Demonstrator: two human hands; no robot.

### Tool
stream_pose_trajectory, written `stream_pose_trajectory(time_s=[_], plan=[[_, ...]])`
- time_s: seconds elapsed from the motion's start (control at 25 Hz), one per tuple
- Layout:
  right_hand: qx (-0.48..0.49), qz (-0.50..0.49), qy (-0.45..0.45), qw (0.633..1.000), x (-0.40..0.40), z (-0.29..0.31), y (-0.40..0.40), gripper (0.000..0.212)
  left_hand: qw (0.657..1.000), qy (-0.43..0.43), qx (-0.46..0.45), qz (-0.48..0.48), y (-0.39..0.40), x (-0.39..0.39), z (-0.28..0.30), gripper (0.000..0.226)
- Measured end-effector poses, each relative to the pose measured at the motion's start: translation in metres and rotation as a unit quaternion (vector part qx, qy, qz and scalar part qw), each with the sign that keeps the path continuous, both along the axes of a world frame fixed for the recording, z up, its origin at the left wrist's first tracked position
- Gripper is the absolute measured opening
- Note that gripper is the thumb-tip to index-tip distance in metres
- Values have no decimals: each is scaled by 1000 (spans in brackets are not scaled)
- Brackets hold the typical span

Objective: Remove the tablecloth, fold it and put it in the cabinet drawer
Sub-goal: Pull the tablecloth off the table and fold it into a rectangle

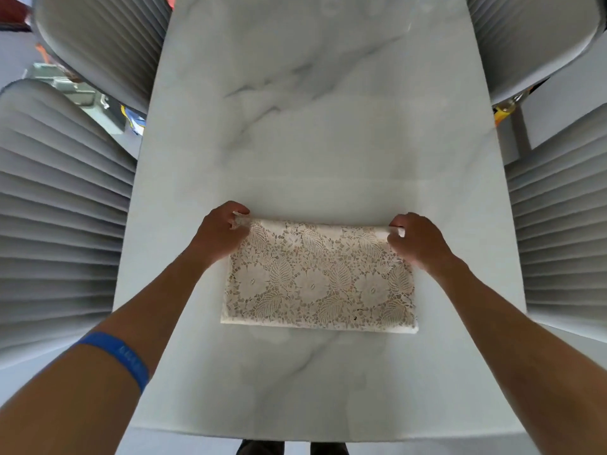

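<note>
Mostly bare, a long pale marble table runs away from the viewer, with ribbed grey chairs pushed in along both of its long sides. Near the table's close end lies the tablecloth, a cream lace cloth with a flower pattern, already off the tabletop's full spread and folded down to a neat flat rectangle of several layers. At the rectangle's far left corner the left hand pinches the cloth between curled fingers and thumb; at the far right corner the right hand pinches it the same way. A blue wristband circles the left forearm. By the look of it, removing is done and folding is nearly finished, perhaps one more fold remaining. No cabinet or drawer shows anywhere around the table, so putting the cloth away appears still to do
</note>
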State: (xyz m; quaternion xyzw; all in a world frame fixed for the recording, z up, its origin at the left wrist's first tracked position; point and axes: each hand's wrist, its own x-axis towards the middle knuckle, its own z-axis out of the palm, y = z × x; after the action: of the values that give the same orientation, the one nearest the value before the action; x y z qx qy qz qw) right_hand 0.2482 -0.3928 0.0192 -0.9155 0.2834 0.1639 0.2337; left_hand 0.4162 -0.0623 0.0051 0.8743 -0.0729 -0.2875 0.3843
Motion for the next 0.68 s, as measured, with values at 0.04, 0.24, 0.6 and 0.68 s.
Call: stream_pose_trajectory(time_s=[0.04, 0.24, 0.6, 0.68], plan=[[-3, -6, -20, 1000, -2, -4, -1, 24, 1000, -2, -11, 0, 2, 0, -2, 25], [-43, 41, -43, 997, 0, -13, -7, 20, 1000, -24, -15, -12, 3, 3, -3, 14], [-105, 42, -58, 992, -66, 3, 118, 29, 976, 72, 71, 192, 0, -72, 7, 54], [-18, -18, -9, 1000, -82, -1, 151, 40, 954, 161, 29, 250, -2, -69, 14, 37]])
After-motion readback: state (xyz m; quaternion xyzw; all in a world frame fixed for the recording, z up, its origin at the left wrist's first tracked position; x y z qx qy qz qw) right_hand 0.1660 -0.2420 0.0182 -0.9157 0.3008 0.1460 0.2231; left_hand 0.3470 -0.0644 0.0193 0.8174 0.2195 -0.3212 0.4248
